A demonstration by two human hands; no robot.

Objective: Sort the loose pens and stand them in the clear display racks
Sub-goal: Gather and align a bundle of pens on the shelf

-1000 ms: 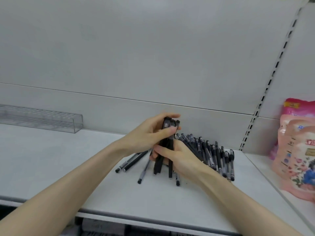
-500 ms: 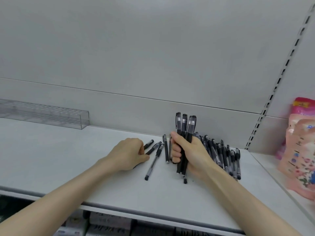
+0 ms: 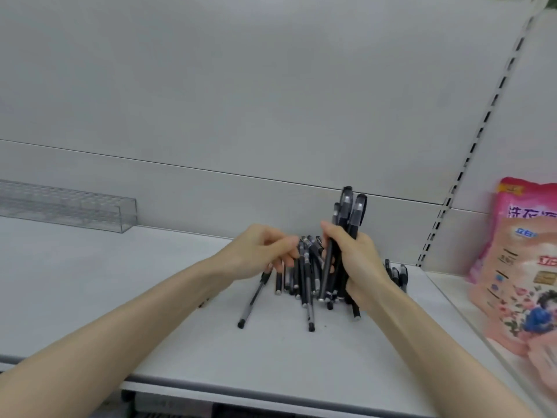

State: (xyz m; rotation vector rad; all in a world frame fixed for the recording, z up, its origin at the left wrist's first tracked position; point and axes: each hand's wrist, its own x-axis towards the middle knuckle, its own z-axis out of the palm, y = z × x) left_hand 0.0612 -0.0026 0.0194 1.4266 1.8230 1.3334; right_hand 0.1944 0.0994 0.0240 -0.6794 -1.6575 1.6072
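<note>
My right hand (image 3: pixel 354 260) grips a bundle of black pens (image 3: pixel 349 209) upright, caps on top, their lower ends near the shelf. My left hand (image 3: pixel 259 251) is just to its left, fingers curled on several more black pens (image 3: pixel 306 267) that lean toward the bundle. A few loose pens (image 3: pixel 251 300) lie flat on the white shelf (image 3: pixel 150 297) below the hands, and more pens (image 3: pixel 398 273) show behind my right wrist. A clear display rack (image 3: pixel 69 206) sits empty at the far left against the back wall.
Pink printed refill bags (image 3: pixel 518 267) stand on the neighbouring shelf at the right, past a slotted upright (image 3: pixel 452 200). The shelf's front edge (image 3: pixel 271 393) runs under my forearms, with stock dimly seen below it.
My left hand has lifted off the shelf and closed on several pens beside the bundle. The right hand holds its bundle a little higher and further right.
</note>
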